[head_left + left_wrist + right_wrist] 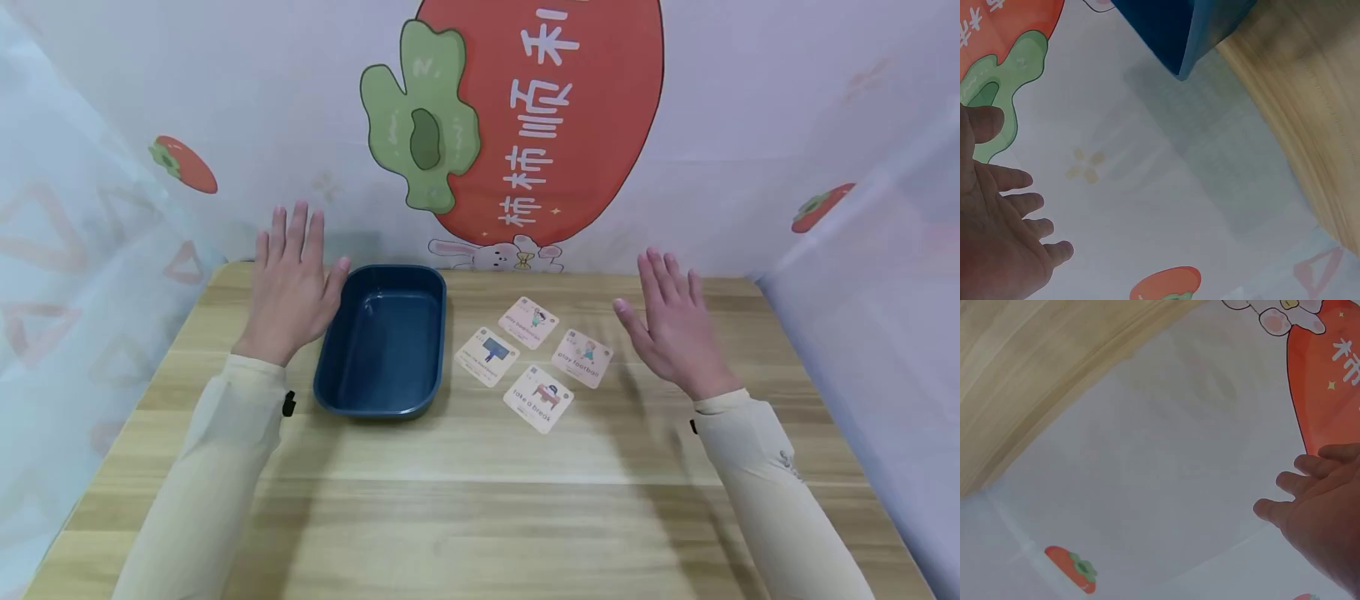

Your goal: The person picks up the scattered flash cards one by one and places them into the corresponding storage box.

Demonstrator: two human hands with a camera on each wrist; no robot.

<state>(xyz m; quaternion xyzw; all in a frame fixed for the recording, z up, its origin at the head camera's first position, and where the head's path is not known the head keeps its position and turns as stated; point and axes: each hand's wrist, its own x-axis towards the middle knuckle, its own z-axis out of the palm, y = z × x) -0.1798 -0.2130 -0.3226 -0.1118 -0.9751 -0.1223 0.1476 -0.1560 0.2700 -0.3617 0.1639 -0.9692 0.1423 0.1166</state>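
My left hand is held with straight fingers just left of a dark blue rectangular tray, its thumb near the tray's upper left edge. On the other side, my right hand has its fingers extended and holds nothing; its thumb points toward the cards. Several small square picture cards lie between the tray and the right hand: a "play football" card nearest that hand, a "take a break" card at the front, a blackboard card at the left, and another card at the back.
The wooden table ends at a white backdrop printed with a big red persimmon and white characters. Pale sheets hang along the left and right sides of the table.
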